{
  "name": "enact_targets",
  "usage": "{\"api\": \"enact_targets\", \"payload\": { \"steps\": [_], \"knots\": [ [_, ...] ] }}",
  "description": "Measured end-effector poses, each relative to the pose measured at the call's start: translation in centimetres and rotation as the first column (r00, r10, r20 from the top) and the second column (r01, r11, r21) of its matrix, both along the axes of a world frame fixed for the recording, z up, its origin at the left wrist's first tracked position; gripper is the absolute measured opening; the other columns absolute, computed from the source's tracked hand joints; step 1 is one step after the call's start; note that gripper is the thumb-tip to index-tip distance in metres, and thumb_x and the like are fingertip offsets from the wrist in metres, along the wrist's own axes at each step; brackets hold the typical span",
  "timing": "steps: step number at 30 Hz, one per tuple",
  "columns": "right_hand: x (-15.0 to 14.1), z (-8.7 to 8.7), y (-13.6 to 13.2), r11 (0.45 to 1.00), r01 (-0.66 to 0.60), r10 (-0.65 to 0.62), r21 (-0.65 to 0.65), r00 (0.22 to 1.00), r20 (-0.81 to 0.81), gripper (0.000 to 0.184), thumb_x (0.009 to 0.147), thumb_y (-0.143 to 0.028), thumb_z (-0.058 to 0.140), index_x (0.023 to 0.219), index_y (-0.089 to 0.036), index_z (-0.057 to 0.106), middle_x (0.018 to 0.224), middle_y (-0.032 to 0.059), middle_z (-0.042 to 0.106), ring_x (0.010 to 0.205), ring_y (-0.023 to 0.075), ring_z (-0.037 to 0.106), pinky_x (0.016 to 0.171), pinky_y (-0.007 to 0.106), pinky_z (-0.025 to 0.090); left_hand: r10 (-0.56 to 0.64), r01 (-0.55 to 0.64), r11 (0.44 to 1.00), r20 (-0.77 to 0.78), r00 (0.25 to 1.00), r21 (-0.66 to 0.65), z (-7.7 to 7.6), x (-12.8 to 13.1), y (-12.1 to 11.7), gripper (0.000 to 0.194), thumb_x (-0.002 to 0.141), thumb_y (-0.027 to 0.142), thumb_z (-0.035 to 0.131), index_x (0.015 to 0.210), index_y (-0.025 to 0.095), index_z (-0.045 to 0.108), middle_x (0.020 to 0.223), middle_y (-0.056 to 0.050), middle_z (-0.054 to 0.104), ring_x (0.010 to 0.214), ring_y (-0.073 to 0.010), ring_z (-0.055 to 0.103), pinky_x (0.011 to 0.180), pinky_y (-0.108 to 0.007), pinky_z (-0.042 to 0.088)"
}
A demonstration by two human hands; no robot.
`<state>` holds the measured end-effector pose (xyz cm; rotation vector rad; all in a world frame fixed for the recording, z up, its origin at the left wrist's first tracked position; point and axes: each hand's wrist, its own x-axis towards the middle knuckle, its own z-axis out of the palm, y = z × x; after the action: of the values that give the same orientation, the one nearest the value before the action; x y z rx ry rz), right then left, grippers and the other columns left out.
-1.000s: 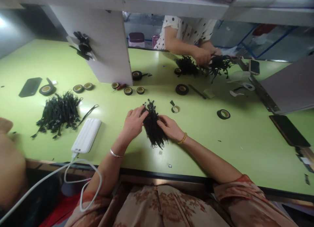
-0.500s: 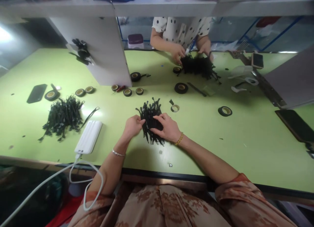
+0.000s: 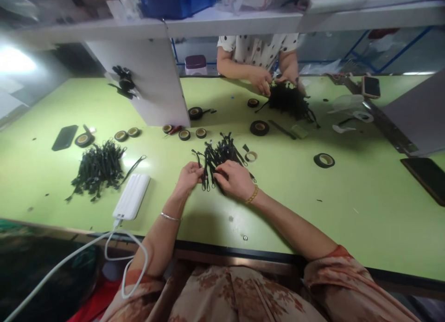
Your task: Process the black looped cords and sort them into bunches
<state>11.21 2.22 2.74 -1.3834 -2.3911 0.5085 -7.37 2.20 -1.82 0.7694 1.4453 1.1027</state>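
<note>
A bunch of short black looped cables [image 3: 227, 151] lies on the green table in front of me, fanned out, with small loops showing at several ends. At its left edge, my left hand [image 3: 189, 177] is closed, fingertips pinching a few of the cables. My right hand [image 3: 238, 180] curls over the near side of the bunch, thumb and fingers closed on some of the cables. Just behind that hand sits a nearly used-up tape roll [image 3: 251, 156]. A larger heap of similar black cables [image 3: 99, 168] rests to the left.
A white power bank [image 3: 132, 196] with a white cord lies left of my arm. Several black tape rolls [image 3: 200, 133] are spread behind the bunch. Opposite, a co-worker's hands [image 3: 260, 80] handle another black bunch [image 3: 288, 99]. A white divider panel [image 3: 153, 85] stands behind left; a phone [image 3: 424, 179] lies right.
The bunch between my hands has spread out and shifted away to the right, with a few cables separated at its left side. My view has tilted slightly upward.
</note>
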Motion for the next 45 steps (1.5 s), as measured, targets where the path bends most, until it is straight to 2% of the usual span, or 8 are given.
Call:
{"api": "enact_targets", "payload": {
  "steps": [6, 13, 18, 25, 32, 37, 42, 45],
  "knots": [
    [-2.4, -0.6, 1.0, 0.996, 0.085, -0.072, -0.036, 0.958, 0.277, 0.027, 0.094, -0.035, 0.048, 0.109, -0.017, 0.060, 0.108, 0.0119, 0.067, 0.098, 0.0236, 0.061, 0.075, 0.030, 0.045, -0.046, 0.045, 0.999, 0.064, 0.997, 0.013, 0.5, 0.6, -0.3, 0.025, 0.071, 0.018, 0.073, 0.086, 0.014, 0.054, 0.064, 0.001, 0.063, 0.054, -0.0117, 0.062, 0.056, -0.026, 0.053],
    [-2.6, -1.7, 1.5, 0.996, 0.090, -0.087, 0.003, 0.953, 0.290, 0.023, 0.093, -0.032, 0.047, 0.099, -0.017, 0.062, 0.101, 0.0130, 0.070, 0.094, 0.0248, 0.064, 0.071, 0.030, 0.044, -0.052, 0.052, 0.997, 0.005, 0.999, 0.052, 0.5, 1.7, -0.4, 0.030, 0.065, 0.007, 0.071, 0.090, 0.014, 0.055, 0.058, 0.005, 0.057, 0.049, -0.0079, 0.054, 0.051, -0.020, 0.046],
    [-2.1, -1.7, 1.9, 0.988, 0.152, -0.148, -0.032, 0.982, 0.116, 0.021, 0.092, -0.032, 0.047, 0.090, -0.018, 0.062, 0.087, 0.0076, 0.071, 0.078, 0.0200, 0.064, 0.066, 0.028, 0.041, 0.070, -0.072, 0.997, 0.108, 0.992, 0.015, 2.0, 0.5, -0.3, 0.017, 0.072, 0.008, 0.061, 0.082, 0.016, 0.051, 0.066, 0.002, 0.056, 0.052, -0.0079, 0.054, 0.050, -0.020, 0.046],
    [-1.3, -1.3, 2.3, 0.973, 0.148, -0.184, -0.179, 0.961, -0.205, 0.024, 0.088, -0.033, 0.050, 0.073, -0.017, 0.060, 0.071, 0.0014, 0.068, 0.062, 0.0127, 0.057, 0.060, 0.023, 0.039, 0.102, -0.101, 0.995, 0.195, 0.976, -0.015, 2.7, 0.7, -0.3, 0.011, 0.077, 0.013, 0.059, 0.079, 0.016, 0.049, 0.060, 0.005, 0.045, 0.041, -0.0015, 0.033, 0.037, -0.013, 0.020],
    [-4.2, -1.7, 0.2, 0.992, 0.097, -0.078, -0.083, 0.975, 0.210, 0.025, 0.091, -0.033, 0.048, 0.093, -0.016, 0.065, 0.090, 0.0130, 0.072, 0.082, 0.0231, 0.067, 0.067, 0.029, 0.044, 0.173, -0.178, 0.984, 0.252, 0.952, -0.004, 2.0, 0.8, -0.2, 0.013, 0.075, 0.014, 0.063, 0.075, 0.014, 0.050, 0.064, 0.002, 0.051, 0.047, -0.0025, 0.039, 0.041, -0.014, 0.027],
    [-4.4, -2.1, -0.1, 0.996, 0.074, -0.060, -0.044, 0.962, 0.267, 0.025, 0.091, -0.029, 0.046, 0.097, -0.013, 0.064, 0.091, 0.0165, 0.072, 0.082, 0.0241, 0.068, 0.068, 0.030, 0.045, 0.142, -0.154, 0.988, 0.262, 0.954, 0.024, 2.1, 0.3, -0.2, 0.011, 0.075, 0.013, 0.064, 0.075, 0.013, 0.052, 0.064, 0.001, 0.053, 0.048, -0.0033, 0.041, 0.042, -0.015, 0.029],
    [-3.5, -2.0, 0.8, 0.974, 0.189, -0.198, -0.127, 0.978, -0.061, 0.022, 0.085, -0.034, 0.051, 0.078, -0.017, 0.064, 0.072, 0.0049, 0.070, 0.065, 0.0165, 0.061, 0.060, 0.025, 0.040, 0.251, -0.289, 0.953, 0.297, 0.921, 0.089, 2.7, 0.4, -0.4, 0.016, 0.076, 0.017, 0.068, 0.076, 0.014, 0.053, 0.068, 0.002, 0.054, 0.048, -0.0021, 0.040, 0.044, -0.015, 0.030],
    [-3.6, -2.1, 0.8, 0.954, 0.191, -0.265, -0.229, 0.898, -0.351, 0.026, 0.084, -0.038, 0.051, 0.073, -0.017, 0.062, 0.061, -0.0007, 0.063, 0.054, 0.0113, 0.052, 0.055, 0.022, 0.038, 0.119, -0.168, 0.980, 0.351, 0.929, 0.111, 3.0, 1.3, -0.7, 0.022, 0.073, 0.025, 0.075, 0.079, 0.013, 0.057, 0.069, 0.001, 0.055, 0.049, -0.0023, 0.040, 0.044, -0.016, 0.031]
  ]
}}
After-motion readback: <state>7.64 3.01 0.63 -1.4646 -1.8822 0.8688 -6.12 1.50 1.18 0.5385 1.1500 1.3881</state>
